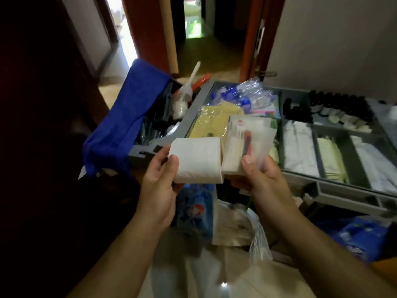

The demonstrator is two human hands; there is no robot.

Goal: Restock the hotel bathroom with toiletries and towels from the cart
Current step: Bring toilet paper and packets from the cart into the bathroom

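Paper roll (198, 160), soft and cylindrical, is gripped by left hand (160, 186); right hand (261, 179) pinches thin translucent plastic sachets (247, 143) beside it.

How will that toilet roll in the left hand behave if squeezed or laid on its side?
Probably soft: the toilet roll is wound paper, so a hard squeeze may dent it. Likely light, since the left hand holds it between thumb and fingers. Being a cylinder, it may roll on its side.
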